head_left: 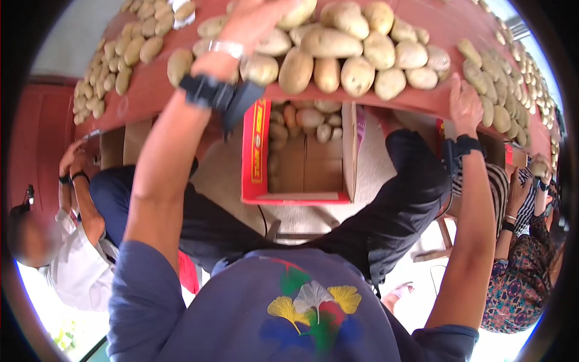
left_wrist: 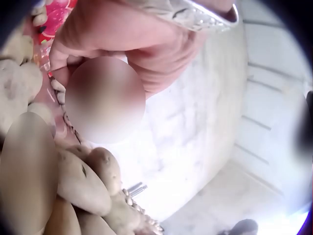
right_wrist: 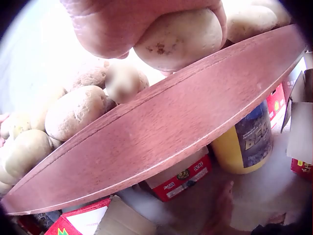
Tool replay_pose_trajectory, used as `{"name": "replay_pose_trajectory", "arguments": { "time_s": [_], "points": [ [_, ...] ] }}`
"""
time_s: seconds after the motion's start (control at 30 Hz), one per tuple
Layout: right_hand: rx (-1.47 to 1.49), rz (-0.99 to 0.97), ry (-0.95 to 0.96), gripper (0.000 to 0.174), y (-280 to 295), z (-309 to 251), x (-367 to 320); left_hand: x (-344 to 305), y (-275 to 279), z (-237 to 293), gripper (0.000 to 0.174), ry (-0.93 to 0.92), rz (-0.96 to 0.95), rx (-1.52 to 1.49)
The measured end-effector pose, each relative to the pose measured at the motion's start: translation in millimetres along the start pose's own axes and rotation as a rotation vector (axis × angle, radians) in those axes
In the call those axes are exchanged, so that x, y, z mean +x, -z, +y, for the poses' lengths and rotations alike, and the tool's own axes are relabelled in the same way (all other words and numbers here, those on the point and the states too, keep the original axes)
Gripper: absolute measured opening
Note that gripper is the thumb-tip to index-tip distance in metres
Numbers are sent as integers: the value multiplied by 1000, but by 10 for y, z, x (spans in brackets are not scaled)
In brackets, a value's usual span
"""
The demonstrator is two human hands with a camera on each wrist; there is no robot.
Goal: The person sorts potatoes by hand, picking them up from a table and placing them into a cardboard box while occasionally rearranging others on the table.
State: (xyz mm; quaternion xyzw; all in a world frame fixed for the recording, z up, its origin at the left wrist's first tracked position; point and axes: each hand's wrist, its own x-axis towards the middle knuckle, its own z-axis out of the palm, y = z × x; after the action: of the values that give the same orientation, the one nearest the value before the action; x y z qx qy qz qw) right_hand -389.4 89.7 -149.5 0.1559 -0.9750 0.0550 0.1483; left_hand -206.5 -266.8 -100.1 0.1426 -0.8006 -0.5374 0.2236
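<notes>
Potatoes [head_left: 332, 43] lie heaped along the edge of a reddish table [head_left: 416, 99]. My left hand [head_left: 256, 24] reaches over the heap at the far side, its fingertips partly cut off by the head view's top edge. In the left wrist view, the left hand [left_wrist: 117, 39] curls round a blurred, roundish potato [left_wrist: 105, 105]. My right hand [head_left: 466, 107] is at the table edge, between the middle heap and the right-hand one. The right wrist view has the right hand [right_wrist: 127, 24] gripping a pale potato [right_wrist: 181, 41] with brown spots, right above the table edge.
Below the table edge stands an open red cardboard box [head_left: 256, 145] with several potatoes inside. More potatoes [head_left: 136, 48] lie at the left and others [head_left: 497, 90] at the right. A yellow bucket [right_wrist: 230, 154] stands under the table. Other people sit on both sides.
</notes>
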Motion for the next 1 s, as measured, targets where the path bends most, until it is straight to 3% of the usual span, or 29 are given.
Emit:
{"name": "replay_pose_trajectory", "arguments": {
  "time_s": [0.03, 0.1, 0.2, 0.23, 0.3, 0.4, 0.47, 0.57, 0.63, 0.7, 0.77, 0.83, 0.9, 1.0],
  "points": [
    [-17, -26, -40, 58, -47, 30, 35, 114, 1, -12, 38, -76, 34, 154],
    [-23, -97, -46, 58, -71, 63, 80, 175, -105, -1, 40, -36, 173, 357],
    [-49, -84, -57, 58, -101, 87, 94, 310, -261, -375, 35, -194, 56, 580],
    [-47, -76, -55, 60, -110, 105, 103, 291, -305, -415, 33, -226, 94, 627],
    [-40, -65, -50, 65, -132, 116, 101, 279, -275, -455, 32, -240, 72, 573],
    [-49, -83, -49, 66, -72, 59, 82, 200, -242, -507, 32, -532, 329, 482],
    [-28, -62, -41, 65, -84, 48, 59, -118, 36, -218, 35, -295, 95, 344],
    [-50, -52, -30, 65, -104, 123, 89, -713, -7, -160, 22, -208, 82, 145],
    [-47, -45, -22, 64, -137, 117, 81, -1209, -92, -383, 25, -61, -283, 93],
    [-25, -20, -17, 63, -118, 115, 71, -1440, -202, -571, 28, 254, -836, 180],
    [-40, -61, -29, 59, -92, 128, 90, -1758, -392, -1343, 30, 189, -1020, 350],
    [-39, -101, -29, 56, -97, 83, 99, -1934, -646, -1902, 31, 185, -1052, 584],
    [-49, -119, -30, 55, -46, 83, 79, -1949, -935, -2089, 26, 502, -1056, 905],
    [-2, 43, 54, 56, -128, 140, 51, -2178, -1141, -2669, 27, 579, -1160, 1097]
  ]
}}
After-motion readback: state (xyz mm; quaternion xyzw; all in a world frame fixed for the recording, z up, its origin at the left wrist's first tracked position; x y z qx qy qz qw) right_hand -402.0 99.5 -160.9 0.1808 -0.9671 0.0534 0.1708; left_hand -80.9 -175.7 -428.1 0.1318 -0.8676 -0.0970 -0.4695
